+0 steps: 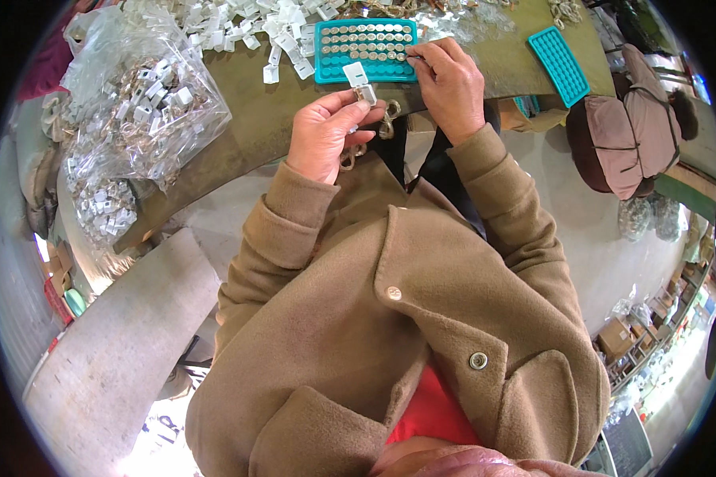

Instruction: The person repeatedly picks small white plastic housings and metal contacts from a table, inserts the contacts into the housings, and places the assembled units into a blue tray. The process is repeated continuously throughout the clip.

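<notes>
Between the thumb and fingers of my left hand [320,137] is a small white plastic case [366,94] with its lid flipped up. Beige cord [388,121] hangs in loops beside and below that hand. A teal tray [331,75] lies just beyond, its back rows filled with round silver button cells [366,38] and its front pockets bare. My right hand [455,86] is at the tray's right edge, thumb and forefinger pinched together by the end of a row of cells. Whatever sits between those fingertips is too small to make out.
White plastic cases [282,32] are heaped at the table's back. A clear bag [147,103] full of cases and cord stands on the left. Another teal tray [559,67] lies at the table's right edge. A cushioned chair [624,131] stands at right, a grey board [127,334] at lower left.
</notes>
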A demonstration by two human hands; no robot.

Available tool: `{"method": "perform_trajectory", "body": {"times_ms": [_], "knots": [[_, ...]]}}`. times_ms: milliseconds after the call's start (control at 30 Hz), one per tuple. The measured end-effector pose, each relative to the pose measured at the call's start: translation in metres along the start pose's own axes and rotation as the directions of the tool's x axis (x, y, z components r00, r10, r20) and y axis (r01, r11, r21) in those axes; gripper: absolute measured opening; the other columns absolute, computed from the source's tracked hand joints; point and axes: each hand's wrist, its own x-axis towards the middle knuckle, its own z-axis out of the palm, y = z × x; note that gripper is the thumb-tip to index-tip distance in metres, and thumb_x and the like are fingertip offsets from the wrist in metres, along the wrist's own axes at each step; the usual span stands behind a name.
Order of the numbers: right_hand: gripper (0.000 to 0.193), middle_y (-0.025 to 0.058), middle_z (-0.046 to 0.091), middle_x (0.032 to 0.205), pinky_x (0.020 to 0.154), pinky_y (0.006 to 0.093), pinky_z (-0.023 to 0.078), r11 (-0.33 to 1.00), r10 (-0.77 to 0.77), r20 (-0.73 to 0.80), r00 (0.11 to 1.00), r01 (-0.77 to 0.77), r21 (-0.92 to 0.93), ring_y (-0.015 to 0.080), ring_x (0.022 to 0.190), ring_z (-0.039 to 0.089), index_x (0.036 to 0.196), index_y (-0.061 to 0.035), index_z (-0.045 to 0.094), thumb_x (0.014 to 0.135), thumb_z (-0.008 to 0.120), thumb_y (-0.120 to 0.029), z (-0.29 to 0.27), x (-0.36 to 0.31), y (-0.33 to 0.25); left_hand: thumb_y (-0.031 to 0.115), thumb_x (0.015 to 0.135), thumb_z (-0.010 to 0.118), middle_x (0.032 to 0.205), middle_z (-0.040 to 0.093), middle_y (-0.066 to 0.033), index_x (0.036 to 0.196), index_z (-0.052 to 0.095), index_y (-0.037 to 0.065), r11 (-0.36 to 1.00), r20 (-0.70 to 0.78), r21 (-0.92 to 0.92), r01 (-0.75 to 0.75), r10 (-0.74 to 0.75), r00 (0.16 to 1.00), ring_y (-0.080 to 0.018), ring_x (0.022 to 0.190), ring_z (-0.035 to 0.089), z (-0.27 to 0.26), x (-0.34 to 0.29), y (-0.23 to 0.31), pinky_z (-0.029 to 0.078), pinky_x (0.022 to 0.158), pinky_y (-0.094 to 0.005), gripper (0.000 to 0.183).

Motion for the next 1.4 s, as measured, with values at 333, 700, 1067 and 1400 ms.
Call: {"method": "perform_trajectory", "body": {"times_ms": [333, 700, 1067, 1400], "knots": [[0.012, 0.0094, 0.065, 0.085, 0.074, 0.0426, 0.049, 0.988, 0.004, 0.134, 0.991, -0.025, 0.152, 0.0321, 0.081, 0.062, 0.094, -0.0093, 0.066, 0.083, 0.065, -0.01, -0.005, 0.012, -0.002, 0.009, 0.095, 0.06, 0.107, 0.069, -0.0131, 0.119, 0.059, -0.002, 0.994, -0.002, -0.109, 0.03, -0.031, 1.0, -0.0123, 0.093, 0.068, -0.003, 0.014, 0.004, 0.057, 0.066, -0.0173, 0.027], [0.011, 0.0145, 0.063, 0.085, 0.071, 0.0461, 0.049, 0.992, -0.122, 0.248, 0.961, 0.127, -0.002, 0.0363, 0.079, 0.062, 0.092, -0.0048, 0.062, 0.084, 0.063, -0.012, -0.006, 0.016, -0.002, 0.012, 0.093, 0.064, 0.103, 0.071, -0.0112, 0.121, 0.06, -0.003, 0.998, -0.032, -0.031, -0.047, 0.046, 0.998, -0.0138, 0.091, 0.069, -0.002, 0.012, 0.009, 0.056, 0.069, -0.0211, 0.032], [0.014, 0.0102, 0.059, 0.078, 0.063, 0.0387, 0.05, 0.948, -0.202, 0.185, 0.962, 0.144, 0.284, 0.0301, 0.072, 0.062, 0.092, -0.0049, 0.06, 0.081, 0.068, -0.01, -0.017, 0.011, -0.044, 0.013, 0.093, 0.065, 0.103, 0.07, -0.0079, 0.12, 0.063, -0.001, 0.996, -0.031, 0.03, -0.082, 0.083, 0.996, -0.0121, 0.091, 0.069, 0.0, 0.009, 0.008, 0.055, 0.068, -0.0203, 0.031], [0.005, 0.011, 0.065, 0.081, 0.063, 0.0377, 0.052, 0.946, -0.1, 0.22, 0.97, 0.025, 0.322, 0.0313, 0.073, 0.064, 0.085, -0.0043, 0.066, 0.081, 0.067, -0.008, -0.018, -0.002, -0.051, 0.01, 0.088, 0.07, 0.094, 0.07, -0.0076, 0.114, 0.065, -0.004, 0.992, 0.01, -0.031, -0.123, 0.124, 0.992, -0.0111, 0.08, 0.067, -0.002, 0.007, -0.001, 0.055, 0.069, -0.0215, 0.03]]}}
